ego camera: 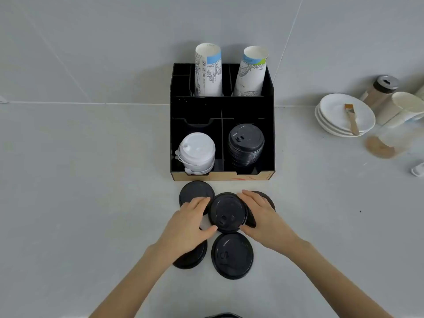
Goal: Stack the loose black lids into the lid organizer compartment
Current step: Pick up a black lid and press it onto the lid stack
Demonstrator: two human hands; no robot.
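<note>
Lid pickup from counter (91, 203)

Centre black lid (228, 212) is gripped at its rim by left hand (190, 222) and right hand (261, 218); thin, light, probably slick plastic.

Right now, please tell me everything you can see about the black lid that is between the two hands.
The middle black lid is round, glossy, apparently plastic, with a raised rim and a sip opening near its front edge. It sits top up in front of the organizer. The left hand and right hand grip its opposite edges. It overlaps another lid behind it.
</note>
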